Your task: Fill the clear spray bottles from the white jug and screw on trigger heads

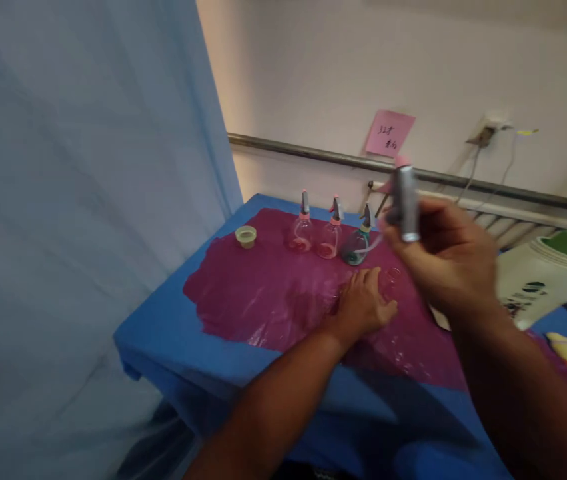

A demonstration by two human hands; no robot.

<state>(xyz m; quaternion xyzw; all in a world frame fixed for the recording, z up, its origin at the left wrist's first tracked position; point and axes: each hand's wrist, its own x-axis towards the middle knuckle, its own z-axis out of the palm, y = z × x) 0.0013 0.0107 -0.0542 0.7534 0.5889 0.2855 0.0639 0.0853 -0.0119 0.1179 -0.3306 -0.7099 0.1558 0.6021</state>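
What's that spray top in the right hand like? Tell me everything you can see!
The spray top is mostly grey and looks like plastic, with pink at its upper end. It's blurry, so small parts are hard to make out. The right hand holds it raised above the table, roughly upright. A pale tube shows down and left of it in the picture; I can't tell whether it's attached.

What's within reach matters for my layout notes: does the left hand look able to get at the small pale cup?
Probably yes: only purple sheet seems to lie between the left hand and the small pale cup; the three spray bottles stand farther back.
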